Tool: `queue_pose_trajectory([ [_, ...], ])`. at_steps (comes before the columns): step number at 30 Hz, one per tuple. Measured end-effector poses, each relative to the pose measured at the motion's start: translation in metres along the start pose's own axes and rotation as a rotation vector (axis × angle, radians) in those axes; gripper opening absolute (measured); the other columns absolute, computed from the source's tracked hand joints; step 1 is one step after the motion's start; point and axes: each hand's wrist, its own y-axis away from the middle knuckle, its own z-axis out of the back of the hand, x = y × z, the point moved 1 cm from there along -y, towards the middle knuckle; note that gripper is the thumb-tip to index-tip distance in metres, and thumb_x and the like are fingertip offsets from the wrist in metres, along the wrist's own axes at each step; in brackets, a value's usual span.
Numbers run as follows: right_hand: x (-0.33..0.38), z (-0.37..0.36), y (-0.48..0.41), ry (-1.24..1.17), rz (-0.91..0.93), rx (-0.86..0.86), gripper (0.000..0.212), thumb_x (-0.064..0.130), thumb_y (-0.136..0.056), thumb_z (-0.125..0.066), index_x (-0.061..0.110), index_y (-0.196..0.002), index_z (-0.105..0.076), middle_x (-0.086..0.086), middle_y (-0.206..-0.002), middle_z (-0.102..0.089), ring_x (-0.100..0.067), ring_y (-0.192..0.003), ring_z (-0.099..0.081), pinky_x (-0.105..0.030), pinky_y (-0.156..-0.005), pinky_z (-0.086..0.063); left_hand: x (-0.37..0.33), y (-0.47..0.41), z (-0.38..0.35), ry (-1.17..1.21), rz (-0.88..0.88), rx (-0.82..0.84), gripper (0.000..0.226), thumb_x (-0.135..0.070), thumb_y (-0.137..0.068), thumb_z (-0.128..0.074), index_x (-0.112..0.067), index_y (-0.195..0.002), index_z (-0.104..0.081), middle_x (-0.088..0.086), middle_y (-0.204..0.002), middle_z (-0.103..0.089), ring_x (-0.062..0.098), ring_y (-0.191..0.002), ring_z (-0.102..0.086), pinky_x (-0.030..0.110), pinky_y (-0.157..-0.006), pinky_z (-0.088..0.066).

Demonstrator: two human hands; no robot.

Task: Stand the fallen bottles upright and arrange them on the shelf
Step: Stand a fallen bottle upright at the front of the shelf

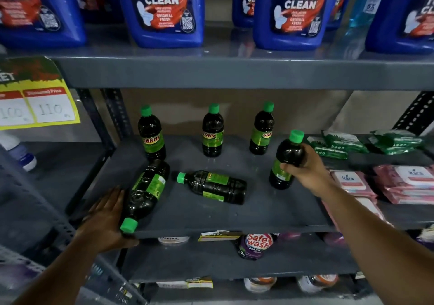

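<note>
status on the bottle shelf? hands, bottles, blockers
Right hand gripping a near-upright bottle. Left hand on a fallen bottle at shelf edge. Another fallen bottle centre. No blockers.

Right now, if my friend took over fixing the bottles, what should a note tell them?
Right hand: gripping the bottle at the right, upright and slightly tilted on the shelf.
Left hand: resting against the fallen bottle at the front edge, cap toward you, not lifted yet.
Done: three bottles stand in a row at the back.
Left: let go of the right one, stand up the front-edge bottle and the middle fallen bottle, then line them all up.
</note>
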Motion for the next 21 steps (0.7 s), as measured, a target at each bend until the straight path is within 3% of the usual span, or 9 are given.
queue_pose_trajectory([
  [7, -0.005, -0.006, -0.001, -0.100, 0.034, 0.011, 0.067, 0.022, -0.062, -0.083, 0.043, -0.117, -0.053, -0.001, -0.118, -0.066, -0.019, -0.111, -0.063, -0.053, -0.101, -0.046, 0.000, -0.001, -0.002, -0.028, -0.002, -0.001, 0.152, -0.084, -0.032, -0.059, -0.007, -0.151, -0.005, 0.013, -0.160, -0.009, 0.029, -0.147, -0.007, 0.046, -0.118, -0.014],
  [10, -0.006, -0.004, -0.001, -0.073, 0.008, 0.029, 0.069, 0.013, -0.068, -0.083, 0.035, -0.123, -0.049, -0.002, -0.119, -0.064, -0.020, -0.112, -0.062, -0.054, -0.103, -0.045, 0.001, -0.002, -0.002, -0.035, -0.006, 0.001, 0.152, -0.086, -0.033, -0.059, -0.008, -0.151, -0.003, 0.012, -0.160, -0.007, 0.027, -0.147, -0.005, 0.044, -0.118, -0.012],
  [11, -0.007, -0.005, 0.000, -0.053, 0.003, 0.026, 0.075, 0.016, -0.067, -0.086, 0.031, -0.129, -0.046, -0.001, -0.121, -0.063, -0.019, -0.113, -0.061, -0.053, -0.103, -0.045, 0.001, -0.002, -0.003, -0.042, -0.008, 0.001, 0.152, -0.086, -0.033, -0.060, -0.008, -0.151, -0.004, 0.012, -0.160, -0.008, 0.027, -0.147, -0.005, 0.043, -0.118, -0.012],
  [14, -0.012, -0.013, 0.000, 0.095, 0.023, -0.094, 0.096, 0.050, -0.047, -0.094, 0.031, -0.127, -0.045, 0.000, -0.122, -0.058, -0.018, -0.113, -0.059, -0.044, -0.099, -0.048, 0.003, -0.002, -0.004, -0.044, -0.015, -0.006, 0.152, -0.085, -0.033, -0.063, -0.007, -0.151, -0.007, 0.013, -0.160, -0.010, 0.027, -0.147, -0.007, 0.043, -0.117, -0.013],
  [16, -0.012, -0.017, 0.002, 0.122, 0.000, -0.141, 0.093, 0.040, -0.051, -0.093, 0.024, -0.128, -0.044, 0.001, -0.119, -0.059, -0.017, -0.108, -0.058, -0.039, -0.095, -0.047, 0.003, -0.001, -0.005, -0.043, -0.017, -0.007, 0.152, -0.085, -0.033, -0.063, -0.007, -0.151, -0.007, 0.013, -0.160, -0.010, 0.027, -0.147, -0.007, 0.042, -0.118, -0.012],
  [19, -0.015, -0.022, 0.000, 0.035, -0.032, -0.071, 0.081, 0.015, -0.059, -0.082, 0.017, -0.128, -0.039, -0.006, -0.121, -0.061, -0.019, -0.105, -0.061, -0.046, -0.097, -0.048, 0.004, -0.002, -0.006, -0.032, -0.015, -0.009, 0.152, -0.083, -0.033, -0.066, -0.007, -0.151, -0.008, 0.011, -0.160, -0.011, 0.025, -0.147, -0.006, 0.041, -0.117, -0.011],
  [21, -0.021, -0.027, -0.002, 0.058, -0.013, -0.096, 0.091, 0.026, -0.053, -0.090, 0.020, -0.126, -0.038, -0.005, -0.122, -0.059, -0.016, -0.105, -0.059, -0.040, -0.093, -0.049, 0.005, -0.002, -0.006, -0.030, -0.011, -0.007, 0.152, -0.083, -0.034, -0.067, -0.009, -0.152, -0.005, 0.009, -0.161, -0.007, 0.023, -0.147, -0.003, 0.040, -0.118, -0.009],
])
